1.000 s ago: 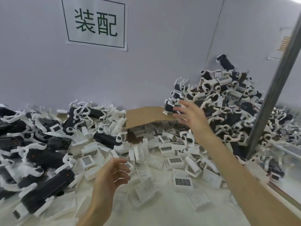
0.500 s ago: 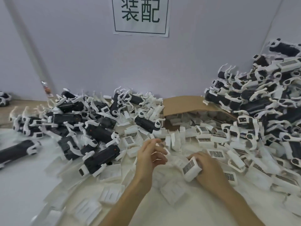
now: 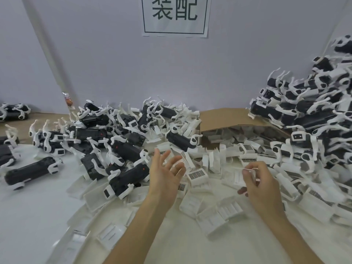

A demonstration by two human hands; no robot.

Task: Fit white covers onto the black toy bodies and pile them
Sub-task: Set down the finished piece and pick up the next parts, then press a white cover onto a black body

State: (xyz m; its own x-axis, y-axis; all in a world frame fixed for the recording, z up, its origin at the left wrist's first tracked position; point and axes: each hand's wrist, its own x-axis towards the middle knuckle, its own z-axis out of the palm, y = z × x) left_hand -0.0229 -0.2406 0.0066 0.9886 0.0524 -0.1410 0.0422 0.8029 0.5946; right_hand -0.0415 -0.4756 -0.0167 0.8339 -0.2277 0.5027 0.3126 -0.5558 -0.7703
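R hand (image 3: pixel 263 187) pinching cover (image 3: pixel 237 177), L hand (image 3: pixel 165 178) splayed

Matt plastic: white covers (image 3: pixel 197 176), black toy bodies (image 3: pixel 129 178). Rough brown cardboard: box flap (image 3: pixel 228 119). Paper: sign (image 3: pixel 175 16).

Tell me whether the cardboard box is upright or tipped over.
Tipped on its side: the cardboard box lies with its open mouth facing forward, and white covers spill out of it.

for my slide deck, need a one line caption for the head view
Right hand pinches a white cover while the open left hand hovers beside black toy bodies.
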